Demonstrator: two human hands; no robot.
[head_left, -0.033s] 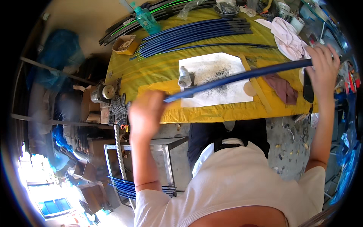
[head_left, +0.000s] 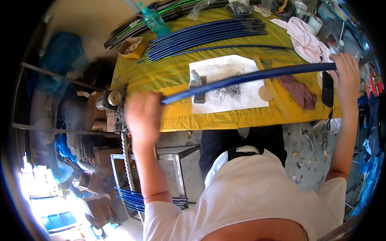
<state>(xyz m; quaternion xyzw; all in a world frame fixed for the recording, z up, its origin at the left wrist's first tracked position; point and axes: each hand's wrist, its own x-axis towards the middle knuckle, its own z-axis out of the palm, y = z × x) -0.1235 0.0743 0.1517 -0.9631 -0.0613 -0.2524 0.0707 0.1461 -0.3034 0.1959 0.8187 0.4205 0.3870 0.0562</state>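
Observation:
A long dark blue rod (head_left: 241, 80) spans from hand to hand above the table, its right end a little higher in the picture. My left hand (head_left: 144, 117), blurred by motion, is closed round the left part of the rod. My right hand (head_left: 345, 70) grips it near the right side, fingers wrapped over it. Below the rod lies a white paper sheet (head_left: 224, 64) sprinkled with black dust. On the sheet's left part are a dark grey block (head_left: 200, 94) and a small clear-grey crumpled bag or bottle (head_left: 194, 79), too unclear to name.
Several blue rods (head_left: 205, 36) lie in a bundle at the back of the yellow-covered table (head_left: 177, 122). Behind them stands a teal pump bottle (head_left: 155, 21). A black phone (head_left: 327, 89), a mauve cloth (head_left: 298, 92) and a pink cloth (head_left: 306, 40) lie to the right. A motor-like machine (head_left: 107, 99) sits left.
My left hand has moved left with its part of the rod, which sits slightly higher there. My right hand has shifted slightly downward, its fingers closer round the rod.

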